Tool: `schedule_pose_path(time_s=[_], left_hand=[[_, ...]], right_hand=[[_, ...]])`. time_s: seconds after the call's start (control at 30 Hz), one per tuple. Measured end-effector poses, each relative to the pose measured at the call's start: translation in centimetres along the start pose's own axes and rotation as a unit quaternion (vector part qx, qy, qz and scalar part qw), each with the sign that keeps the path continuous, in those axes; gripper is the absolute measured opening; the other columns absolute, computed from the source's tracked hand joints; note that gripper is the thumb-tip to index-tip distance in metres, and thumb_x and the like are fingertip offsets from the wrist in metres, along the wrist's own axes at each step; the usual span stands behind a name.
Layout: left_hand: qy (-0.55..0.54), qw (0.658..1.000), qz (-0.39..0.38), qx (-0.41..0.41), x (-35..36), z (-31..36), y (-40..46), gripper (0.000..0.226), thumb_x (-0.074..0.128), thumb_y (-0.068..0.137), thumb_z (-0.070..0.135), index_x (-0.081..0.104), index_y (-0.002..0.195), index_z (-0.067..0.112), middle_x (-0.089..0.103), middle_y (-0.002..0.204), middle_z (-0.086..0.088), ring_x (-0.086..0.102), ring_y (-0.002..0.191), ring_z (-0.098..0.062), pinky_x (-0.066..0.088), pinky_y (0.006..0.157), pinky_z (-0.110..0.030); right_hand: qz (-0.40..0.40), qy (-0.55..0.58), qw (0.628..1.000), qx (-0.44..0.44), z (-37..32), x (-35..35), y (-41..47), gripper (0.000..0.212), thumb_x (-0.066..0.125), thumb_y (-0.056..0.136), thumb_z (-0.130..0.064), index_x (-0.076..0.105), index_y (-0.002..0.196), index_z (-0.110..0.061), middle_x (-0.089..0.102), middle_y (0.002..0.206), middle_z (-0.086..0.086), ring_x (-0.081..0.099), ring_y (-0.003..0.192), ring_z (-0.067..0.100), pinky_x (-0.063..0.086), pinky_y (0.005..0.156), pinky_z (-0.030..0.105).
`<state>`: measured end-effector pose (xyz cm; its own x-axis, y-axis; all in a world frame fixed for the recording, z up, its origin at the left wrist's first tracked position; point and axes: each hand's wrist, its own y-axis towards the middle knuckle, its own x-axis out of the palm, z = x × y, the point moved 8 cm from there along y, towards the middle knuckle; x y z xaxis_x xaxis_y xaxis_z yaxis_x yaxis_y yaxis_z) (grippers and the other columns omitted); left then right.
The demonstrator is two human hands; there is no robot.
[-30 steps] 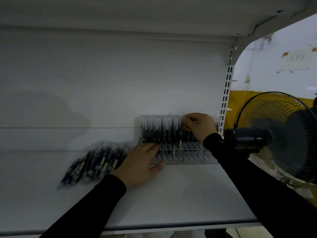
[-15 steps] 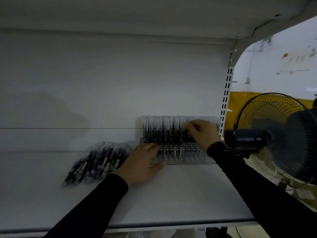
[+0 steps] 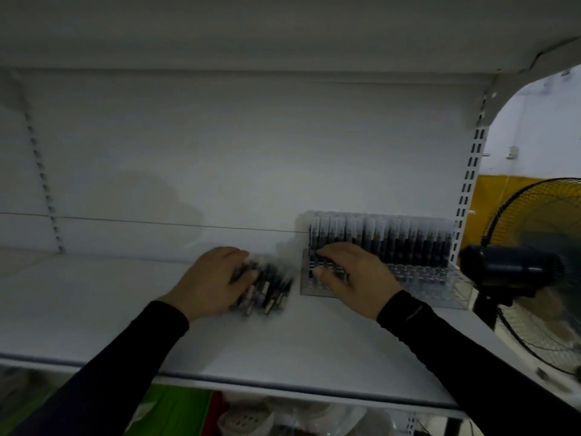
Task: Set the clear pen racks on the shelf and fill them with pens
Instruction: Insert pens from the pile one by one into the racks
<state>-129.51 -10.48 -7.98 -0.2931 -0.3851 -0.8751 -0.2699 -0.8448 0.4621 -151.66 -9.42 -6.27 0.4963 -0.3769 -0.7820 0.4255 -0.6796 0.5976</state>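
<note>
Fingers of the left hand (image 3: pixel 210 282) curled over the loose pens (image 3: pixel 263 289) lying on the shelf (image 3: pixel 94 309), while the right hand (image 3: pixel 352 278) pinched pens at the near left corner of the clear pen rack (image 3: pixel 421 278). Filling was under way: the back row (image 3: pixel 380 237) stood full, the front sockets mostly bare. Next came seating these upright. A second earlier the left hand braced the rack and the right worked the back row.
</note>
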Motion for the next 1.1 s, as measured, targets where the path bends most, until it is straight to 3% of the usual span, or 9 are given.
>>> schedule_pose_path(time_s=[0.07, 0.23, 0.33, 0.43, 0.53, 0.7, 0.8, 0.97, 1.1], left_hand=[[0.005, 0.998, -0.017, -0.056, -0.7, -2.6, -0.9, 0.090, 0.024, 0.078, 0.071, 0.055, 0.134, 0.008, 0.057, 0.135, -0.012, 0.050, 0.125, -0.027, 0.034, 0.105, -0.029], [-0.012, 0.983, -0.091, -0.158, 0.4, -6.8, -2.0, 0.069, 0.040, 0.095, 0.058, 0.035, 0.148, 0.015, 0.037, 0.153, -0.011, 0.036, 0.138, -0.027, 0.029, 0.112, -0.035], [-0.043, 0.973, -0.112, -0.195, 1.3, -7.1, -1.8, 0.074, 0.038, 0.091, 0.067, 0.037, 0.146, 0.017, 0.043, 0.149, -0.011, 0.044, 0.132, -0.028, 0.037, 0.107, -0.035], [-0.047, 0.965, -0.142, -0.213, 2.3, -6.7, -1.4, 0.083, 0.034, 0.082, 0.081, 0.049, 0.134, 0.018, 0.057, 0.134, -0.011, 0.056, 0.116, -0.029, 0.045, 0.092, -0.034], [-0.058, 0.962, -0.154, -0.217, 3.2, -6.8, -0.5, 0.086, 0.035, 0.067, 0.093, 0.056, 0.111, 0.022, 0.065, 0.109, -0.005, 0.060, 0.093, -0.023, 0.048, 0.076, -0.033], [-0.149, 0.952, -0.122, -0.237, 3.4, -7.5, 0.2, 0.051, 0.064, 0.081, 0.056, 0.054, 0.111, 0.016, 0.056, 0.107, 0.007, 0.057, 0.097, -0.017, 0.043, 0.072, -0.026], [-0.189, 0.948, -0.103, -0.235, 3.1, -7.7, 0.4, 0.024, 0.072, 0.081, 0.032, 0.051, 0.078, 0.022, 0.057, 0.080, 0.007, 0.055, 0.074, -0.010, 0.040, 0.057, -0.016], [-0.195, 0.940, -0.114, -0.254, 2.8, -8.1, 1.1, 0.043, 0.073, 0.073, 0.009, 0.038, 0.049, 0.016, 0.038, 0.039, 0.009, 0.039, 0.040, -0.008, 0.025, 0.035, -0.017], [-0.199, 0.934, -0.125, -0.271, 3.2, -8.8, 1.5, 0.035, 0.072, 0.068, 0.006, 0.042, 0.051, 0.013, 0.040, 0.043, 0.004, 0.039, 0.041, -0.013, 0.026, 0.043, -0.018]], right_hand=[[-0.038, 0.012, 0.999, -0.017, -2.1, 2.0, 0.9, 0.058, 0.043, 0.094, -0.056, 0.058, 0.130, -0.013, 0.055, 0.133, 0.007, 0.053, 0.121, 0.022, 0.033, 0.100, 0.018], [-0.174, 0.020, 0.984, -0.023, -6.4, 7.9, 3.7, 0.087, 0.021, 0.081, -0.074, 0.024, 0.151, -0.023, 0.019, 0.159, 0.002, 0.026, 0.143, 0.021, 0.025, 0.117, 0.031], [-0.256, 0.007, 0.966, 0.016, -6.6, 11.2, 4.5, 0.091, 0.021, 0.081, -0.077, 0.006, 0.154, -0.025, 0.000, 0.162, -0.001, 0.008, 0.148, 0.019, 0.012, 0.120, 0.032], [-0.279, 0.009, 0.959, 0.049, -5.9, 13.3, 4.5, 0.089, 0.020, 0.085, -0.077, 0.006, 0.154, -0.022, 0.000, 0.162, 0.001, 0.003, 0.149, 0.018, 0.004, 0.121, 0.032], [-0.271, 0.014, 0.961, 0.045, -5.4, 14.3, 4.4, 0.123, -0.005, 0.055, -0.096, 0.008, 0.154, -0.023, 0.004, 0.162, 0.000, 0.003, 0.148, 0.018, 0.006, 0.121, 0.037], [-0.251, 0.022, 0.967, 0.042, -4.8, 14.9, 4.6, 0.108, 0.001, 0.067, -0.089, 0.009, 0.154, -0.026, 0.004, 0.162, -0.002, 0.003, 0.149, 0.018, 0.005, 0.121, 0.038], [-0.248, 0.031, 0.967, 0.046, -4.5, 15.3, 4.6, 0.124, -0.009, 0.052, -0.096, 0.009, 0.153, -0.028, 0.004, 0.162, -0.002, 0.004, 0.148, 0.018, 0.004, 0.121, 0.039], [-0.243, 0.043, 0.968, 0.049, -4.6, 15.2, 4.5, 0.109, 0.001, 0.064, -0.091, 0.010, 0.153, -0.029, 0.004, 0.162, -0.002, 0.003, 0.149, 0.018, 0.003, 0.121, 0.038], [-0.247, 0.039, 0.967, 0.049, -4.6, 15.1, 4.5, 0.099, 0.011, 0.073, -0.084, 0.012, 0.154, -0.027, 0.005, 0.162, -0.001, 0.002, 0.149, 0.018, 0.002, 0.121, 0.037]])
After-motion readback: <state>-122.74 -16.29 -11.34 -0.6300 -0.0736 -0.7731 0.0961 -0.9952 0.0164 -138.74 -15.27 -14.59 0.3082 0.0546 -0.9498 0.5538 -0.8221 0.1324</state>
